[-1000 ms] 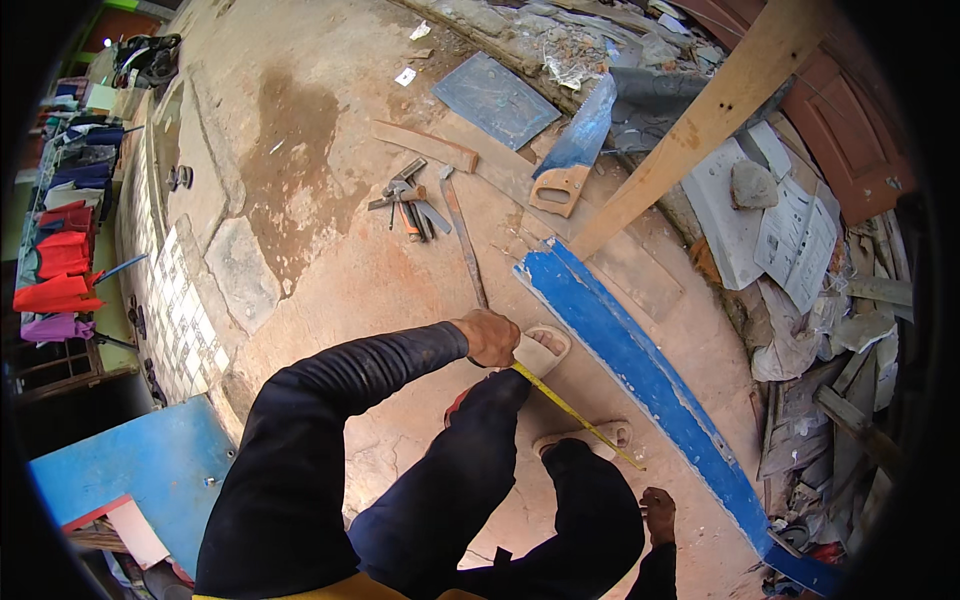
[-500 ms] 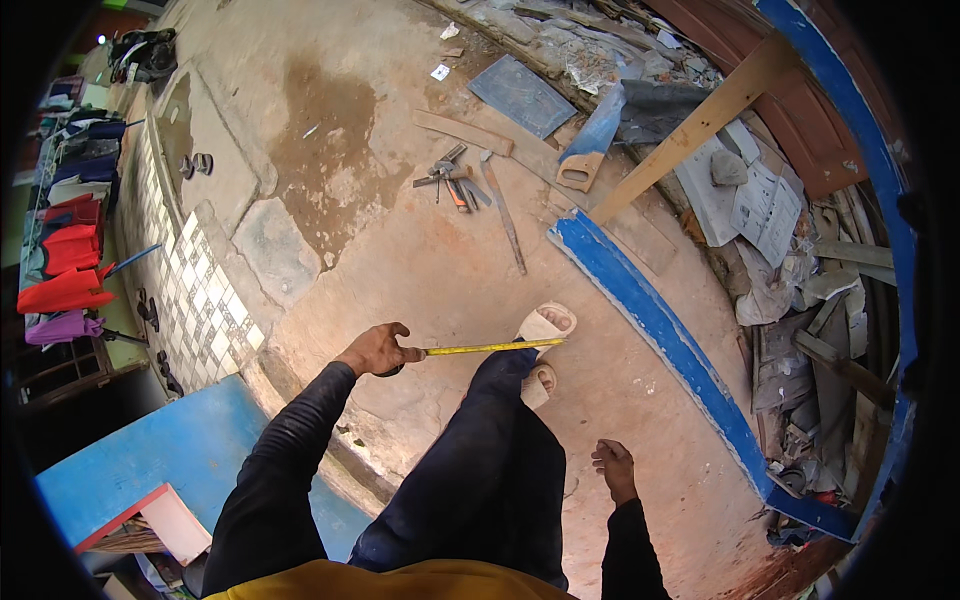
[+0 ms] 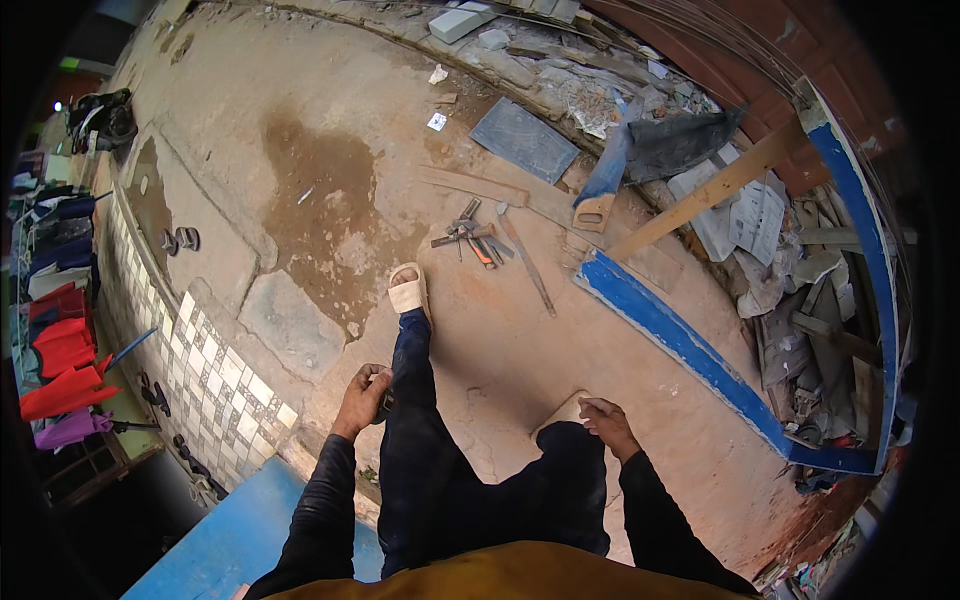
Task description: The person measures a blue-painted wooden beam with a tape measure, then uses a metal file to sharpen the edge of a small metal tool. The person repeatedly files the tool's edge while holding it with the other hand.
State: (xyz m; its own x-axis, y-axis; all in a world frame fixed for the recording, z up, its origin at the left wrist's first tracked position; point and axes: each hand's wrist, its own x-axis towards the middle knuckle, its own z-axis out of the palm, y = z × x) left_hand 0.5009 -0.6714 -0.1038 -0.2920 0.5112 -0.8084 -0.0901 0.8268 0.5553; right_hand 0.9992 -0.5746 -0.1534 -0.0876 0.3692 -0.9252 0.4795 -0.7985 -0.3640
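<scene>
My left hand (image 3: 360,402) is closed round a tape measure (image 3: 386,404), beside my left knee. Only a dark edge of its case shows past the fingers, and no yellow blade is out. My right hand (image 3: 612,426) hangs above my right leg, its fingers loosely bent and apart, with nothing seen in them. On the ground ahead lie a heap of hand tools (image 3: 474,240) with one orange-and-black handle, and a long thin tool (image 3: 527,262). A handsaw (image 3: 596,211) with a wooden handle rests farther right.
A blue wooden frame (image 3: 690,366) with a bare wood brace (image 3: 712,194) stands at the right, before piled rubble and boards (image 3: 825,290). A blue surface (image 3: 235,530) is at lower left. Clothes (image 3: 66,350) hang at the far left. A dark flat sheet (image 3: 524,138) lies ahead.
The yellow blade stretched from my left hand toward my foot is no longer out. My legs have stepped apart, my left foot moving forward and left. My right hand has risen slightly.
</scene>
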